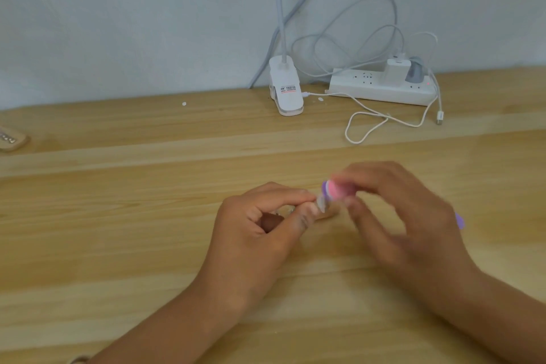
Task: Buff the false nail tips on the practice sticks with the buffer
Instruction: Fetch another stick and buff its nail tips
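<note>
My left hand pinches a clear practice stick between thumb and forefinger. Its false nail tip pokes out to the right of my thumb. My right hand is blurred and grips the buffer, a pink and purple block. The buffer's front end lies against the nail tip. The buffer's purple rear end shows past the right edge of that hand. Most of the stick is hidden inside my left fist.
Everything is above a wooden table. A white clip-on lamp base, a power strip with plugs and loose white cables lie at the back by the wall. A small beige object sits at the left edge.
</note>
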{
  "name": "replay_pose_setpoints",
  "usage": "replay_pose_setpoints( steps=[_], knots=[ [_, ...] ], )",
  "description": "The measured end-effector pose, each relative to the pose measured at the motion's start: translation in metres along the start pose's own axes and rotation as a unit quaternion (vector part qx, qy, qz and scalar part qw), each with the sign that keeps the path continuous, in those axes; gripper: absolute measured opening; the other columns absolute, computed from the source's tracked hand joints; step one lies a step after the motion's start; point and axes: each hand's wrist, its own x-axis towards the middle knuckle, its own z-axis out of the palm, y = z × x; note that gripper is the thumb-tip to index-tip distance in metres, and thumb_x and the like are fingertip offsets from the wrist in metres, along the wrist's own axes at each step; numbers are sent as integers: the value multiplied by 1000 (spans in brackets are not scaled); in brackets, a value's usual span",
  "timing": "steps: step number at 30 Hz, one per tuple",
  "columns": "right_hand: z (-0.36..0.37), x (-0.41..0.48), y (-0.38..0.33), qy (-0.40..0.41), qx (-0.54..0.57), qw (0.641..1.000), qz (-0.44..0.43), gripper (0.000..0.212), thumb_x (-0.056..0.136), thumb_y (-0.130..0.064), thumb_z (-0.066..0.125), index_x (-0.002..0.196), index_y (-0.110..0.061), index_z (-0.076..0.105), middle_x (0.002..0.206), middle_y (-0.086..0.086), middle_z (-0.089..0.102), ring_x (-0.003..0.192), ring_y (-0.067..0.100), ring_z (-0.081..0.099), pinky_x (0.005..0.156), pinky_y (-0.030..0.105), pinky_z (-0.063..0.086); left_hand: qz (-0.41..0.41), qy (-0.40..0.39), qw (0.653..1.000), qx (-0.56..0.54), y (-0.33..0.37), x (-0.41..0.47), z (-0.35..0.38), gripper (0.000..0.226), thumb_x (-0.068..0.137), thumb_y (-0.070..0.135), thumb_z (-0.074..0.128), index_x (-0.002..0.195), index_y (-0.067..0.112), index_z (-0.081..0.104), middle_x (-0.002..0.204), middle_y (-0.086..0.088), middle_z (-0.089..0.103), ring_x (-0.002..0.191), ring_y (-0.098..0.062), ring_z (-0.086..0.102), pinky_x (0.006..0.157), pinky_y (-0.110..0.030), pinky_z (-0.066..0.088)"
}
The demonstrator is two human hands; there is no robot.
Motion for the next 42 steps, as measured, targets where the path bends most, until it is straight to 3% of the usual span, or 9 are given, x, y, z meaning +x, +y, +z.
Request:
replay_pose_setpoints(
  steps=[3,6,11,15,18,23,27,36,42],
  knots=[
    [-9,6,8,43,43,995,79,21,93,0,67,108,-14,70,107,-5,68,99,16,68,90,33,55,-3,-11,1000,-19,2,0,1,10,78,23,72,82,19,80,80,3,72,43,2,40,43,-11,29],
    [-4,-1,-4,13,26,1000,-5,19,95,-5,64,112,-12,69,109,-3,68,102,14,66,91,21,47,-2,-6,1000,-16,1,1,1,11,76,23,72,82,18,80,77,5,70,42,2,39,43,-11,29],
    [0,-1,-1,4,-20,997,-70,25,85,9,66,107,0,73,107,10,69,96,25,67,87,32,52,22,-9,997,72,0,-2,1,7,82,14,75,86,18,79,79,1,70,42,-1,36,44,-13,29],
    [4,-5,-4,-26,-30,992,-123,33,81,15,64,108,-1,73,108,11,69,94,27,66,89,30,51,45,-5,994,102,1,-2,2,13,79,34,75,88,25,79,82,6,70,49,-21,53,43,-28,38],
    [-1,1,6,-14,-35,996,-85,26,87,10,62,108,-1,73,108,11,69,94,27,67,88,30,52,32,-3,992,120,-1,0,1,9,81,14,77,86,21,80,80,7,69,41,-3,38,45,-12,29],
    [6,-6,-6,-35,5,991,-128,37,83,16,63,112,-6,69,112,9,67,99,26,65,91,32,50,37,-21,994,99,2,-1,1,11,79,26,75,88,22,79,83,7,71,59,-10,60,49,-25,43],
    [-3,3,5,5,-9,998,-63,29,88,9,64,112,-5,70,109,8,69,100,21,66,89,31,52,18,-7,997,75,0,0,1,13,81,7,75,87,18,79,80,4,70,44,-1,38,46,-11,30],
    [-3,2,-3,20,-23,999,-23,23,90,-2,68,112,-9,71,108,2,69,100,15,66,95,17,46,-13,-2,1000,18,0,1,1,10,81,13,74,82,21,80,77,6,70,41,0,37,43,-11,29],
    [2,-2,-12,-10,-3,997,-79,22,91,-3,65,112,-7,70,109,4,70,99,14,66,90,23,51,-11,5,1000,12,1,3,-1,14,79,5,76,83,18,78,80,5,72,43,3,44,44,-9,32]
  ],
)
